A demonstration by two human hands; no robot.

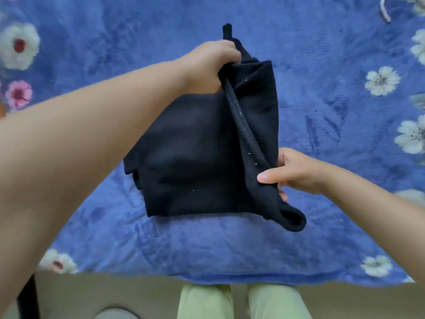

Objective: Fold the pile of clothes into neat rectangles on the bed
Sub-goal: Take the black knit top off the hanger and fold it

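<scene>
A black garment (190,153) lies partly folded on the blue flowered blanket (322,88) in the middle of the view. My left hand (209,65) grips its far edge, with a narrow black strap sticking out beyond the fingers. My right hand (294,171) pinches the near right edge between thumb and fingers. Between the two hands a raised flap with a thick hem runs from far to near. A looped end of the garment hangs off the near right corner.
The bed's near edge (207,278) crosses the bottom of the view, with my pale green trousers (241,302) and the floor below it. A grey curved object (385,12) lies at the far right on the blanket.
</scene>
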